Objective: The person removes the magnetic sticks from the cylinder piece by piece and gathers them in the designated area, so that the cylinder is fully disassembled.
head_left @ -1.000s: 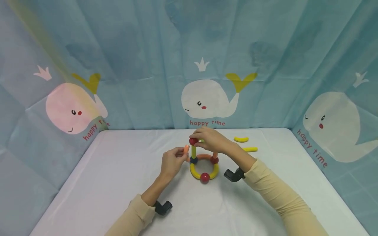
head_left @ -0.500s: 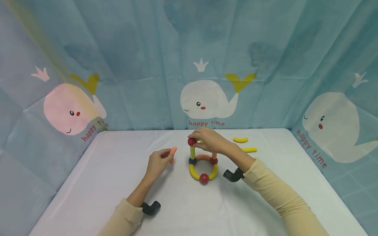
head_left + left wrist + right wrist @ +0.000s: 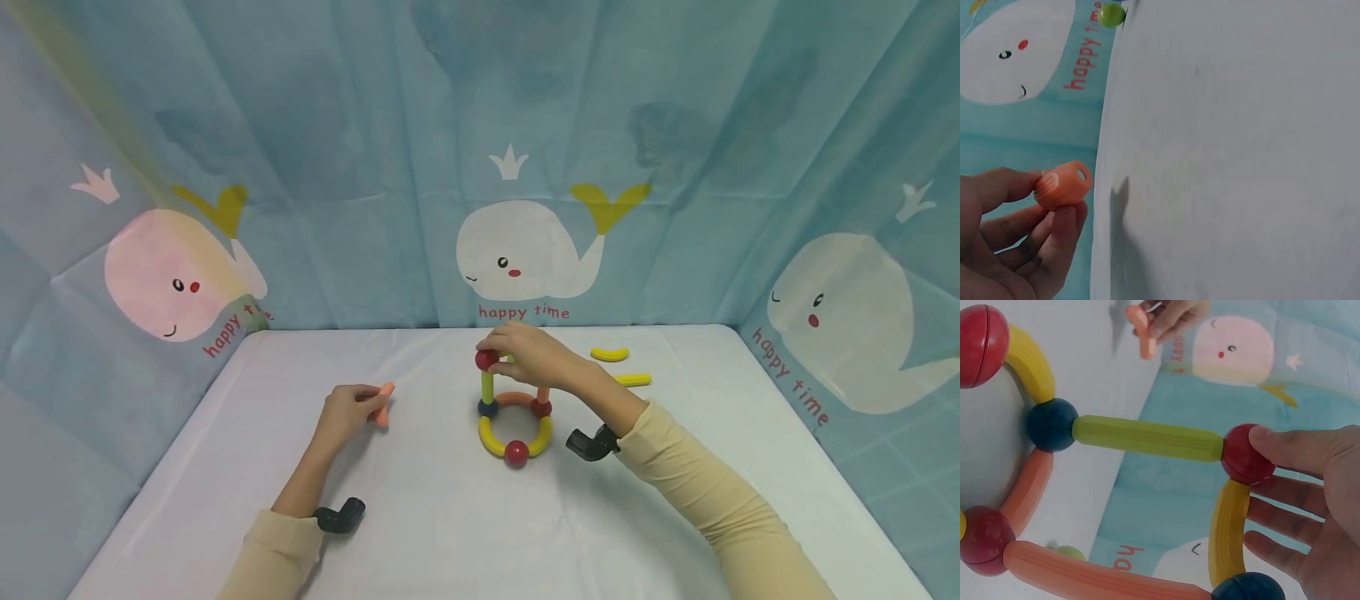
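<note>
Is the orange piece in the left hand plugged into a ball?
No: the left hand holds the orange piece out on its own, with both ends bare.

Three red balls (image 3: 1249, 454) and two dark-blue balls (image 3: 1052, 425) show. Three ribbed orange rods (image 3: 1107, 579), five yellow rods (image 3: 1229, 531) and one lime-green rod (image 3: 1147, 439) appear.

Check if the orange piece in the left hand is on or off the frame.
Off: the left hand pinches the orange piece apart from the frame, white tabletop showing between.
</note>
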`<state>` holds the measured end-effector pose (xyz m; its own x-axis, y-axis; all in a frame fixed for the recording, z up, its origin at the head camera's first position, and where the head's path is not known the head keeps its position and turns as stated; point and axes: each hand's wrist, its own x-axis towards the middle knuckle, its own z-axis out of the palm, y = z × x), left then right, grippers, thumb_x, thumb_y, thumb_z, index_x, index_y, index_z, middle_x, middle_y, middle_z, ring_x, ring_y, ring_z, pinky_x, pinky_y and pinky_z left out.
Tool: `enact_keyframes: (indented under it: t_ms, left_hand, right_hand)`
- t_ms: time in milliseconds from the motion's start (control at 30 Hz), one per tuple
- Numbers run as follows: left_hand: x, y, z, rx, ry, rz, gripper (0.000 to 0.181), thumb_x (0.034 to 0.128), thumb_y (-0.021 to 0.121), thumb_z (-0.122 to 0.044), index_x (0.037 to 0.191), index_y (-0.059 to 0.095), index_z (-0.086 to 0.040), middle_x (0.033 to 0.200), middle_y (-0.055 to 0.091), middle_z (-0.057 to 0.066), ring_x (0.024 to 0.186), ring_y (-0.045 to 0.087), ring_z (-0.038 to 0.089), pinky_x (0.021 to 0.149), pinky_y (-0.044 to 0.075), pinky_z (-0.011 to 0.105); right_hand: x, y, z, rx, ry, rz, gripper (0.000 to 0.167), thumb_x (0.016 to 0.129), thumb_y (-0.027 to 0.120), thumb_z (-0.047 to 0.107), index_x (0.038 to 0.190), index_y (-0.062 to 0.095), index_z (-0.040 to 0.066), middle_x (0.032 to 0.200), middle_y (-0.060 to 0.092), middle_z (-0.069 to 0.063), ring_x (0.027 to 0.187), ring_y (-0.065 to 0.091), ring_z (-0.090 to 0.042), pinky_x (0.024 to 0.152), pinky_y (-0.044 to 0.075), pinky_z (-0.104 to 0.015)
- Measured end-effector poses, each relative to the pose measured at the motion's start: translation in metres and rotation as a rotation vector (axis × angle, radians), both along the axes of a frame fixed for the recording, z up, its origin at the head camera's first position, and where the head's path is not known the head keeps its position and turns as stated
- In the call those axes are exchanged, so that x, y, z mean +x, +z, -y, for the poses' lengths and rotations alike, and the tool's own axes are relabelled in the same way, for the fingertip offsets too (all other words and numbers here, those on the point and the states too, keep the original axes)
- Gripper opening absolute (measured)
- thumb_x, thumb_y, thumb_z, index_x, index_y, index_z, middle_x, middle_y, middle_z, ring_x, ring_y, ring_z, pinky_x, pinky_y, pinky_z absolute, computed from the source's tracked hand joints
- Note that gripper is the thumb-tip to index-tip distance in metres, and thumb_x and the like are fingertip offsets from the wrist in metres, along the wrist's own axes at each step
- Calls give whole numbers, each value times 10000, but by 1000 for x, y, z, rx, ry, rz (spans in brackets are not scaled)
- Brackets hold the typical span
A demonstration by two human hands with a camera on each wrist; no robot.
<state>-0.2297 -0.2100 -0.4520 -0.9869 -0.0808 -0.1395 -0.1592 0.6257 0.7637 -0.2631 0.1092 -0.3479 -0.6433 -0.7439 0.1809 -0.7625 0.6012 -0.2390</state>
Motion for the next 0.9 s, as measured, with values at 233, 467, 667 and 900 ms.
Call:
enact_keyframes:
  t_ms: [233,467,667,900]
  left_hand:
    - [2,-1,23,-141,13,31,401,938,610,-238,1181,641,79,1137,669,256,938,632,284,734,521,360]
    - [3,0,29,-234,18,19,348,924,614,-213,1116,678,70,1019,705,221,822,611,262,644,489,335]
    - [3,1,29,-269,20,25,247,896,587,-106,1049,702,49,947,715,184,813,615,257,634,483,326]
    - [3,2,27,-291,5,20,264,903,617,-155,1052,691,50,960,707,188,819,634,266,673,509,377]
  right_hand:
    - [1,1,2,10,-13,20,333,886,718,179,1207,670,105,1141,681,-33,1064,591,-186,889,540,-318]
    - [1,0,1,13,-19,7,328,885,720,185,1200,671,108,1135,680,-29,1063,591,-183,888,538,-313]
    - [1,-1,1,14,-12,10,324,883,721,181,1195,675,105,1121,682,-27,1044,591,-177,884,537,-313]
    - [1,2,1,11,-9,16,311,881,722,177,1181,678,107,1105,683,-26,1038,587,-178,887,534,-314]
